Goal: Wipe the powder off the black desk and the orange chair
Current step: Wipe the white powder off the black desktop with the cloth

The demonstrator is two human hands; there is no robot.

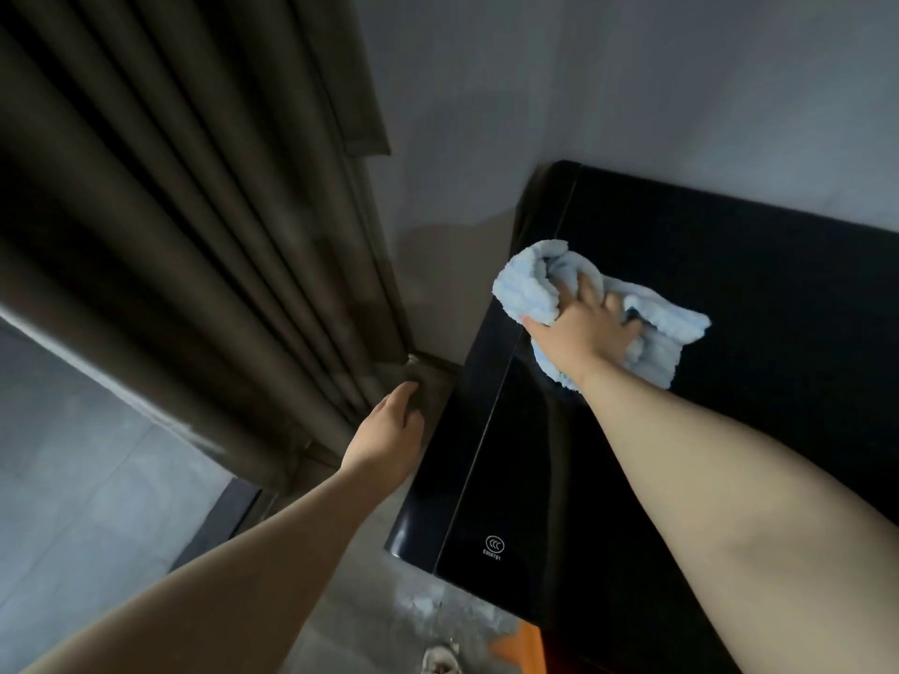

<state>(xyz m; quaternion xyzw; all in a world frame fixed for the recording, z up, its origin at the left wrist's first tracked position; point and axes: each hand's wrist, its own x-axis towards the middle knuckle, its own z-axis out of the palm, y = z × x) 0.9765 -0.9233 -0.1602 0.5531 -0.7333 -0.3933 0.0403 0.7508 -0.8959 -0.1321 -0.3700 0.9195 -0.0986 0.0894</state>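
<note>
At far left end of black desk [729, 294], against grey wall [632, 90]: crumpled pale-blue cloth [528, 284], fluffy, pressed onto glossy top. Right hand [584, 330] on cloth, fingers curled into folds, gripping; fingertips buried in fabric. Left hand [389, 430] beside desk's left edge, near dark curtain [170, 226], fingers loosely bent, nothing held; contact with desk edge unclear. Small white mark [494, 546] near front corner. Powder on desk hard to make out. Orange chair [532, 644] cut off at bottom edge, mostly hidden under desk.
</note>
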